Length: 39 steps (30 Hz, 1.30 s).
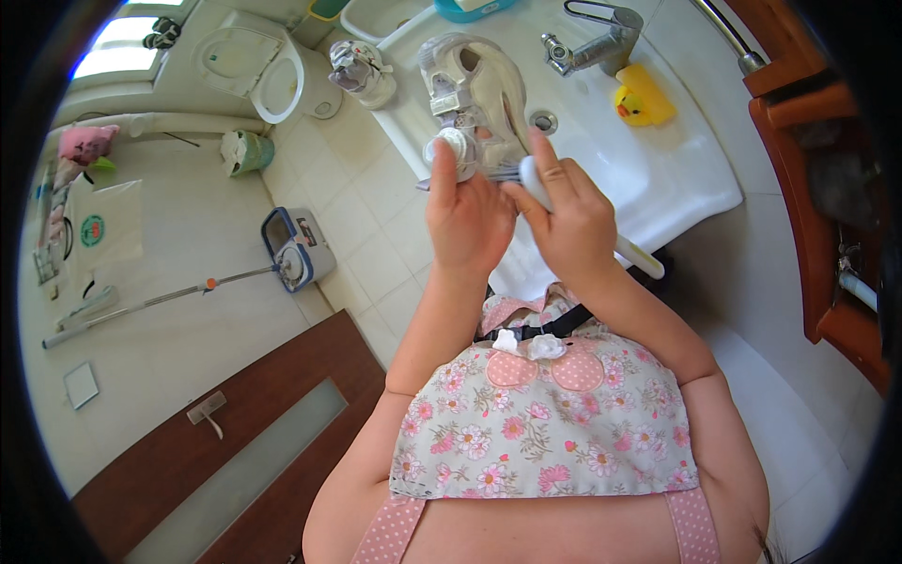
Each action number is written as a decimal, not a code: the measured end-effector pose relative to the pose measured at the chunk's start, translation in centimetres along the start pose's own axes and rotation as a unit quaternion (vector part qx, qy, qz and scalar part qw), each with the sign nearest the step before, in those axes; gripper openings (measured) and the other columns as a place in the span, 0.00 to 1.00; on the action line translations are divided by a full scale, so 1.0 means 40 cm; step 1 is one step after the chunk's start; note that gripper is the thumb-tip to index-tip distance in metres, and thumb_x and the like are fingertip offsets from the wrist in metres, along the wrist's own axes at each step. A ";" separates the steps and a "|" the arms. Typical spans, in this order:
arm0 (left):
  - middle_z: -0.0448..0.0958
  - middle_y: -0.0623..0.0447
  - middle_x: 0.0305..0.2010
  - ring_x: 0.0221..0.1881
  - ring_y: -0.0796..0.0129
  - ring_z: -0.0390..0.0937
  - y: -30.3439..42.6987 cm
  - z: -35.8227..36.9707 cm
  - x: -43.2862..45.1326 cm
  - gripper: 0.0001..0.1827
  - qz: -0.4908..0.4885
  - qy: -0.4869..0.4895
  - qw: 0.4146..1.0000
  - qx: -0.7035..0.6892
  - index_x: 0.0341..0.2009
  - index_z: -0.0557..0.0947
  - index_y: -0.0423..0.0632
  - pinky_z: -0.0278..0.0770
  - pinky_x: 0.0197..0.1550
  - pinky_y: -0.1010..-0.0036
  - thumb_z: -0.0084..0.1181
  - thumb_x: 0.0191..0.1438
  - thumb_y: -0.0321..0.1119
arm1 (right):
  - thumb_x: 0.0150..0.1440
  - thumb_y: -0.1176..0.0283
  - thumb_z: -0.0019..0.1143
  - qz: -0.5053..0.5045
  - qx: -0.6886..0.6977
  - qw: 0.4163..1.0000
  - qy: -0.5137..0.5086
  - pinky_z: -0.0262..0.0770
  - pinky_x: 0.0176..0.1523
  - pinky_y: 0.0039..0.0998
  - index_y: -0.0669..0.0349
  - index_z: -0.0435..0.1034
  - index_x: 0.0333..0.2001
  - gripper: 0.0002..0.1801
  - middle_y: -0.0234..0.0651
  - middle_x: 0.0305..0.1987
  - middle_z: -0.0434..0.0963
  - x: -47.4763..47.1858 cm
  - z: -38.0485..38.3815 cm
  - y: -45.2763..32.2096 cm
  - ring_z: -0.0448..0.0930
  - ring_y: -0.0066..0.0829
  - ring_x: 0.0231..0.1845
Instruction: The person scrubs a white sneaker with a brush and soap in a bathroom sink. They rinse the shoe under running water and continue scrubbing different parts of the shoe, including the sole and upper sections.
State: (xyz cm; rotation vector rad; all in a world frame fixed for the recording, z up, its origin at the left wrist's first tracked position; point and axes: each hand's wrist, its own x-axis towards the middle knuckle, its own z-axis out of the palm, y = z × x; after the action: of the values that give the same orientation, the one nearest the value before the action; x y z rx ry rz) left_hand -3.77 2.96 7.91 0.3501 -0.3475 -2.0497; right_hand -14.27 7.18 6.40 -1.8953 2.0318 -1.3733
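My left hand (471, 222) holds a pale, off-white shoe (497, 92) over the white ceramic washbasin (676, 183). The shoe has a strap and a round light-coloured fitting near my left thumb. In my right hand (574, 211) is a scrubbing brush (640, 258) with a white handle. Its bristles lie against the near end of the shoe, close to my left fingers, and the exact contact is blurred. A second pale shoe (363, 74) stands on the basin's left rim.
A chrome tap (599, 46) and a yellow toy duck (631, 106) are on the basin's right side. At its back stands a blue soap dish (472, 10). To the left are a toilet (278, 84), a mop bucket (313, 247) and a brown door (246, 423). Wooden shelving (782, 190) borders the right.
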 end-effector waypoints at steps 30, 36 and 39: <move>0.70 0.54 0.50 0.51 0.64 0.67 -0.003 0.002 -0.001 0.29 0.002 0.001 1.000 -0.031 0.52 0.68 0.48 0.62 0.57 0.68 0.33 0.60 0.60 | 0.49 0.58 0.60 0.033 -0.061 0.998 -0.010 0.73 0.25 0.27 0.57 0.69 0.52 0.27 0.30 0.25 0.71 0.023 -0.007 -0.007 0.75 0.28 0.25; 0.69 0.52 0.54 0.56 0.62 0.65 -0.019 0.002 -0.009 0.32 -0.027 0.016 1.000 0.002 0.56 0.66 0.47 0.59 0.60 0.67 0.36 0.60 0.59 | 0.50 0.57 0.59 -0.017 -0.041 0.999 0.014 0.73 0.26 0.27 0.55 0.69 0.52 0.27 0.30 0.26 0.72 0.059 -0.003 -0.041 0.75 0.29 0.25; 0.70 0.51 0.53 0.56 0.62 0.65 0.004 -0.014 -0.006 0.31 -0.022 -0.024 0.999 -0.040 0.53 0.69 0.45 0.62 0.58 0.67 0.33 0.61 0.58 | 0.49 0.58 0.60 0.010 -0.059 0.998 -0.022 0.73 0.26 0.27 0.55 0.69 0.53 0.27 0.31 0.25 0.72 0.033 -0.013 -0.008 0.75 0.29 0.25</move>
State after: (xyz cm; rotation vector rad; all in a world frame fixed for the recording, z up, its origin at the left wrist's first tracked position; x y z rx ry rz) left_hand -3.32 3.04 7.49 0.2615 -0.2891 -2.1108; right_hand -14.66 6.43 7.60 -1.9271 2.1496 -1.2201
